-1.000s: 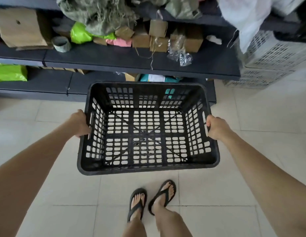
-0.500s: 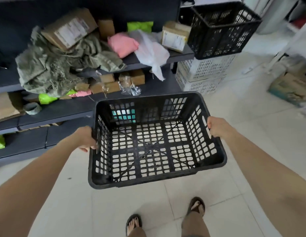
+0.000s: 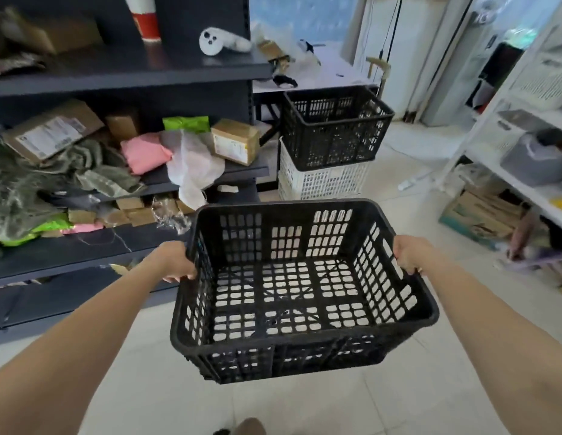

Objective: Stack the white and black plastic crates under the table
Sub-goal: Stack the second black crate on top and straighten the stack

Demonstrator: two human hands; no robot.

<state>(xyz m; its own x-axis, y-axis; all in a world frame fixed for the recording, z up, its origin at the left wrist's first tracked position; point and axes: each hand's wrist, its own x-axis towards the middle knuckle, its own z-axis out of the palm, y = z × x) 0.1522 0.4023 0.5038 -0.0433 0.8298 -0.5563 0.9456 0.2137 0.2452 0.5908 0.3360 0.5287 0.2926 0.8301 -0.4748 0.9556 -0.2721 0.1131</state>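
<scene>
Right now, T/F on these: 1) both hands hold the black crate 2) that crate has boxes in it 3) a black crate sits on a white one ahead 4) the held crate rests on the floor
1) True: left hand and right hand grip opposite sides of the held black crate.
2) False: it is empty; floor tiles show through its mesh bottom.
3) True: a second black crate sits in the white crate beside the shelf unit.
4) False: it is held up off the floor.
</scene>
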